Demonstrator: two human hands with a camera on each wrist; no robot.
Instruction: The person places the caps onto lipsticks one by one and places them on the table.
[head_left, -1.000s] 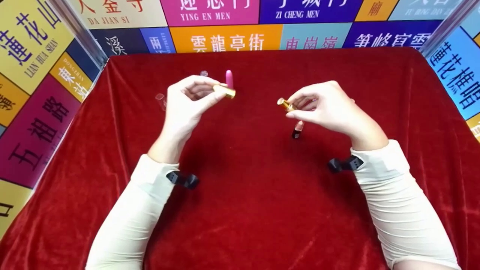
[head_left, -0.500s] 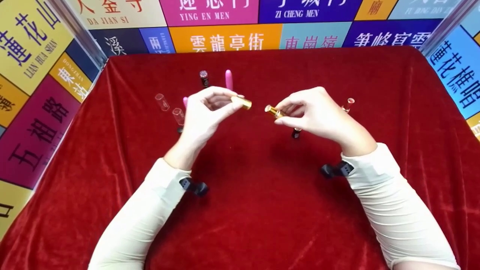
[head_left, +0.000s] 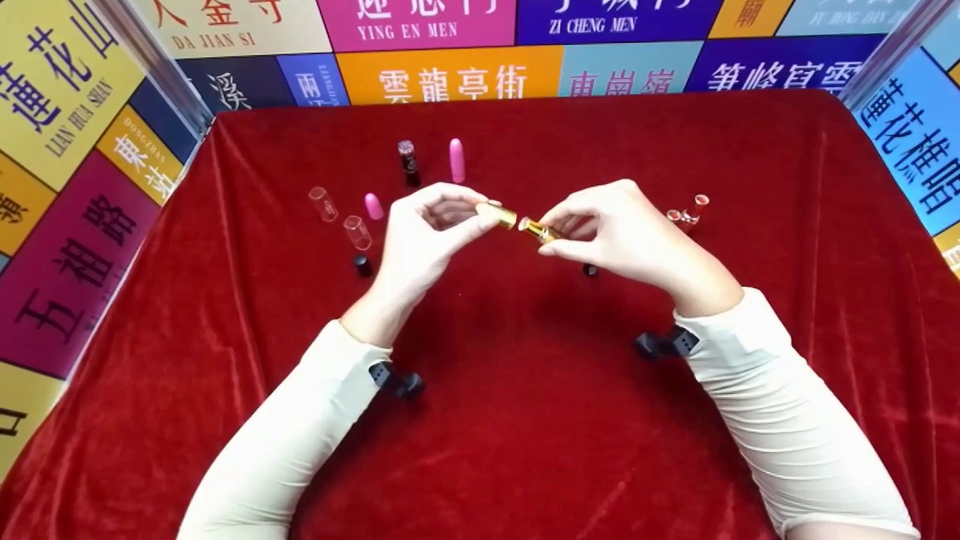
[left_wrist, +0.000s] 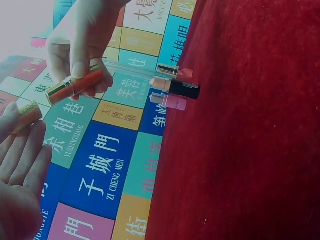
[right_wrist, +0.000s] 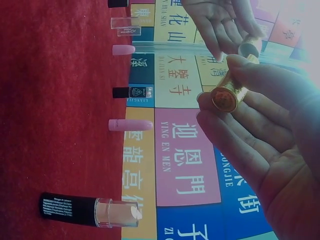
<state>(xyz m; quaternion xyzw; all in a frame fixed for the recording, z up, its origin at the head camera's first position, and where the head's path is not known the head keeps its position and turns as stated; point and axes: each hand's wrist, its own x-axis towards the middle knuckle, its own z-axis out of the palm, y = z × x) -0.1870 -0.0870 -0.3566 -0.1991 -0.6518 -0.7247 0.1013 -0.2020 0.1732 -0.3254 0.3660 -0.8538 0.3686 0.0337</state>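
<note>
My left hand (head_left: 427,238) pinches a short gold lipstick cap (head_left: 504,217) between thumb and fingers. Opposite it, my right hand (head_left: 621,234) pinches a gold lipstick tube (head_left: 537,230), tilted so that its upper end points at the cap. A narrow gap separates the two pieces in the head view. In the left wrist view the lipstick tube (left_wrist: 75,87) has a bright gold band and looks orange-red in shade. The right wrist view shows the tube's round base (right_wrist: 227,97), while the cap's open mouth (right_wrist: 248,49) faces the tube. Any lipstick bullet is too small to make out.
Left on the red cloth (head_left: 525,420) stand two clear caps (head_left: 358,233), a black cap (head_left: 363,265), a small pink piece (head_left: 373,205), a dark tube (head_left: 407,159) and a tall pink one (head_left: 457,160). A black lipstick (right_wrist: 70,210) stands below my right hand; small tubes (head_left: 700,206) stand farther right.
Both hands have moved toward each other, bringing the gold cap and the gold lipstick tube from well apart to nearly meeting. My left hand has uncovered several things behind it.
</note>
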